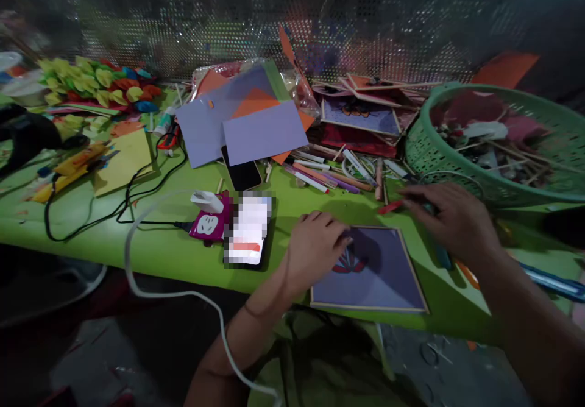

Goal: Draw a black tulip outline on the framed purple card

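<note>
Purple card in wooden frame, near edge of green surface

Purple framed card (370,271), red paper motif (348,264) at upper left corner, lying flat at front edge of green surface (159,248), lower corner close to overhanging.

Risks, as judged: frame pushed off front edge by sideways pressure from palm; red motif creased or shifted under fingertips; white cable (150,285) trailing off edge, liable to snag on forearm and drag pink charger block (208,223) or phone (249,236) beside it.

Left hand (315,242): fingers loosely curled, palm down, resting on upper left corner of card, fingertips touching red motif; holding nothing.

Right hand (450,221): grip pressed together at fingertips on small red strip (390,208), just above card's upper right corner; teal tool (442,254) lying beneath wrist, whether held cannot be told.

Nearby: markers and pens (320,175) in loose row; green basket (493,145) of sticks and scraps at right; sheets of purple and orange paper (247,123) behind.
</note>
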`<state>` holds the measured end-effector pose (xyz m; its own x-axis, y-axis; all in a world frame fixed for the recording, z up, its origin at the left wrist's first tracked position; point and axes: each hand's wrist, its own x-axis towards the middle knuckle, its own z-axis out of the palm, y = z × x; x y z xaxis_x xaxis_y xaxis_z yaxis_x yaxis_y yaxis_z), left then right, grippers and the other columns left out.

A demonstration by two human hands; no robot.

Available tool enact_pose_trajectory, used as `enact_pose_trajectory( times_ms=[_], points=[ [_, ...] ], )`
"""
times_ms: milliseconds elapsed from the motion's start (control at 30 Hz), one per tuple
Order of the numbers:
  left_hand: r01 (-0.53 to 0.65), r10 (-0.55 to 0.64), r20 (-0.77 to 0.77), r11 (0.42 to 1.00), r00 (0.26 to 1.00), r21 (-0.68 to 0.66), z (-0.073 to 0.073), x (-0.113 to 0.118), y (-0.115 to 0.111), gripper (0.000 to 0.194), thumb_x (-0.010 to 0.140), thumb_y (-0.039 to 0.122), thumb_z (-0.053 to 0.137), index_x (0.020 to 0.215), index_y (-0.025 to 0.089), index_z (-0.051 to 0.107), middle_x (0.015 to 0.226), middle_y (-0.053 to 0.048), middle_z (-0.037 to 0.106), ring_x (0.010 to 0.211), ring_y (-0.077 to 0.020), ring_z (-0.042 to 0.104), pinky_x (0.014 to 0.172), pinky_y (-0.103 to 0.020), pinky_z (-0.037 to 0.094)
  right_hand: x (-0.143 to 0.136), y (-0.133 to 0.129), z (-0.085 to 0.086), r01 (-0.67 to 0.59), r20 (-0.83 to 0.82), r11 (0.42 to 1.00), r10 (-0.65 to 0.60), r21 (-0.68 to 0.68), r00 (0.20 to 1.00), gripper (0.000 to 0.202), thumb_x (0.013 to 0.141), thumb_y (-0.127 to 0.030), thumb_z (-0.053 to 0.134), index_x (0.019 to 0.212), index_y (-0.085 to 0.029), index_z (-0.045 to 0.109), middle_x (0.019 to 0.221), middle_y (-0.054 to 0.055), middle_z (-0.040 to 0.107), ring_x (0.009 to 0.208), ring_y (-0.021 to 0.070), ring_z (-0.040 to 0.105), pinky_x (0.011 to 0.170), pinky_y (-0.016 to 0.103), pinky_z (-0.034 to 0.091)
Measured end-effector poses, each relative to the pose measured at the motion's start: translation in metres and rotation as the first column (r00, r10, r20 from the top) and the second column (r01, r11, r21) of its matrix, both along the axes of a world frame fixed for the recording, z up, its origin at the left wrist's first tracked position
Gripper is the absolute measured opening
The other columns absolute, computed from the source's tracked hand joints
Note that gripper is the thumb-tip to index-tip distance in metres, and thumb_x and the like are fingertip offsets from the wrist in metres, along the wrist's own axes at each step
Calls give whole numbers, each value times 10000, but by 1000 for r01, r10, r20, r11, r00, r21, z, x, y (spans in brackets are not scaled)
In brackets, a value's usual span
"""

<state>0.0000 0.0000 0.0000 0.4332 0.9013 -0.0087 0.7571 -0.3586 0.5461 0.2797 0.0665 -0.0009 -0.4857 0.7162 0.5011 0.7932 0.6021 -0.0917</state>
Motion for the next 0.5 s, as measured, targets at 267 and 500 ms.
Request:
enact_pose_trajectory(
  times_ms=[267,500],
  points=[
    [27,-26,-8,999,1000,19,0,2,-3,238,1060,371,612,1194,230,749,1151,-54,762,1143,-244,674,981,-389,509,-111,71,24,-107,255,952,183,-287,950,315,1007,-256,543,1172,-182,801,1199,140,819,1106,310,731,978,426,541],
    [100,-101,45,995,994,10,6,4,-8,243,1062,384,612,1179,221,751,1188,-51,769,1166,-247,680,999,-408,526,-175,99,16,229,484,919,-49,-320,874,327,990,-344,569,1138,-157,793,1133,185,810,1051,324,725,767,359,503]
  ],
)
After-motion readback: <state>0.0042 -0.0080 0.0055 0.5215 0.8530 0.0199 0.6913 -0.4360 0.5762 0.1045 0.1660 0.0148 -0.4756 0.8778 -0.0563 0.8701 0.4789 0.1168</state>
